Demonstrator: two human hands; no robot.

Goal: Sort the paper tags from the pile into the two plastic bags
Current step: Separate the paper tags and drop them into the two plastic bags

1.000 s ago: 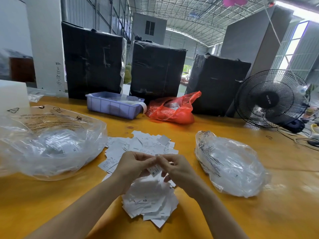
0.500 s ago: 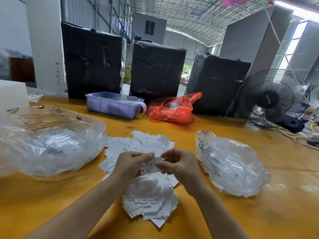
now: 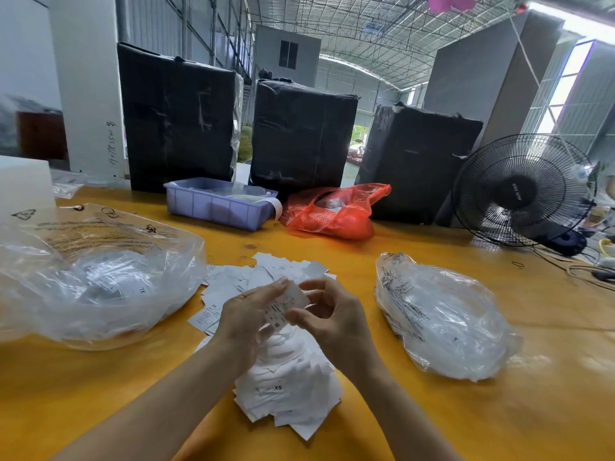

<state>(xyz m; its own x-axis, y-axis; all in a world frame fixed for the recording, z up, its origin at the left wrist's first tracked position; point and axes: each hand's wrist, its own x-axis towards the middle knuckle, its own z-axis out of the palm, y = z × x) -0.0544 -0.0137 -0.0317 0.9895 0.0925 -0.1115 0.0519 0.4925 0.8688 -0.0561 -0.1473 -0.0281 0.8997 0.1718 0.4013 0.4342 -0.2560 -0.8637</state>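
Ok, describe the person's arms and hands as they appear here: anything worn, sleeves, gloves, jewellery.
Both forearms are bare as far as the frame shows, with no sleeve in view. The left hand and the right hand wear no gloves. No ring, watch or bracelet shows on either hand or wrist. The fingernails look short and unpainted.

A glossy yellow-orange wooden table fills the lower frame. At centre lies a loose pile of white paper tags. At left rests a large clear plastic bag holding tags; at right a smaller clear crinkled plastic bag. Toward the back sit a lavender plastic bin, a red plastic bag, three black-wrapped boxes and, at right, a black electric fan.
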